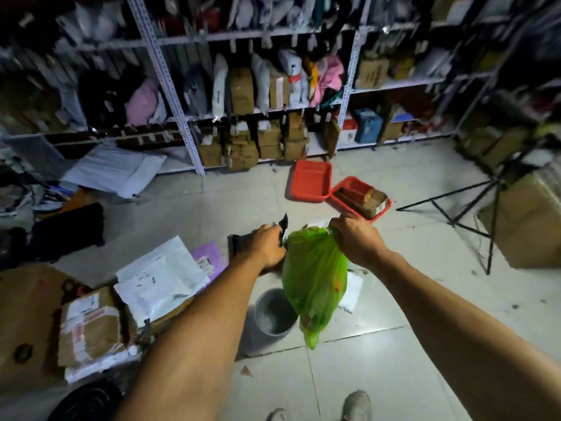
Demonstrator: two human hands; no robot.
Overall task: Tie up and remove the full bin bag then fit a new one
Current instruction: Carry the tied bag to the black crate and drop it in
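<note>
Currently, bag: green bin bag [315,275] is held up over grey bin [274,312] (lifted clear)
hands: right hand [356,240] and left hand [267,246] are both clenched on its top

— What have you got up there?
— My right hand [356,238] is fisted on the top of the green bag [314,281], which hangs clear of the floor [379,360]. My left hand [267,246] grips its other edge, with something black.
— And the bin [273,312]?
— On the floor under the bag, beside the parcels [91,326].
</note>
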